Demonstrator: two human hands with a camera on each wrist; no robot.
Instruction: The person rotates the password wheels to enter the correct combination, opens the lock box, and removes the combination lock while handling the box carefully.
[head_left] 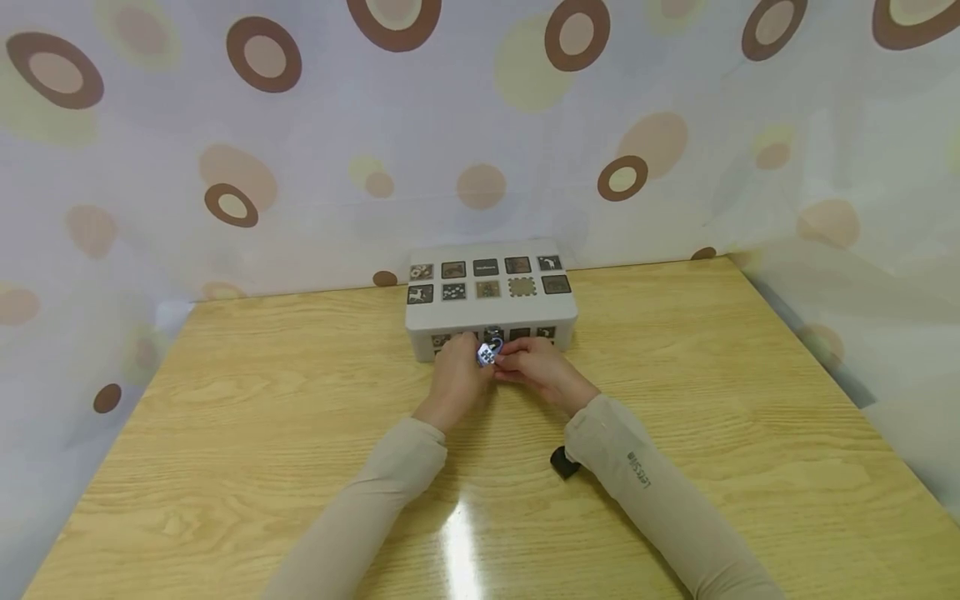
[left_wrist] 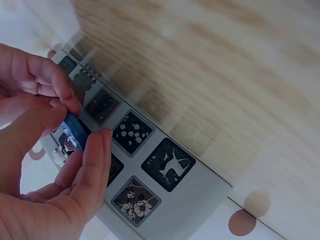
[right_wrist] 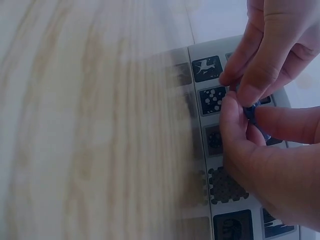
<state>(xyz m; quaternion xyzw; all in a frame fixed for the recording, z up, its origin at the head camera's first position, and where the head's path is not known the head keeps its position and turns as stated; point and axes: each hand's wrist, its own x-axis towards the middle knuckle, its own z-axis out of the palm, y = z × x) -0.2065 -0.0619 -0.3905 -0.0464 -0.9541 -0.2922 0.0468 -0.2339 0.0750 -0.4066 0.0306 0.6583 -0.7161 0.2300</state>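
Note:
A white box (head_left: 487,312) with rows of dark picture squares stands against the back of the table. At the middle of its front is a small blue padlock (head_left: 487,354) with a shiny patterned face and a curved shackle. My left hand (head_left: 459,375) pinches the padlock from the left between thumb and fingers. From the right, my right hand (head_left: 543,367) pinches its other side. In the left wrist view the blue body (left_wrist: 75,131) shows between the fingertips. Fingers hide most of the padlock (right_wrist: 250,112) in the right wrist view.
The wooden table (head_left: 285,400) extends around the box. Behind it and along the sides hang pale sheets (head_left: 420,117) with brown and yellow circles. A small black object (head_left: 564,462) is beside the right sleeve cuff.

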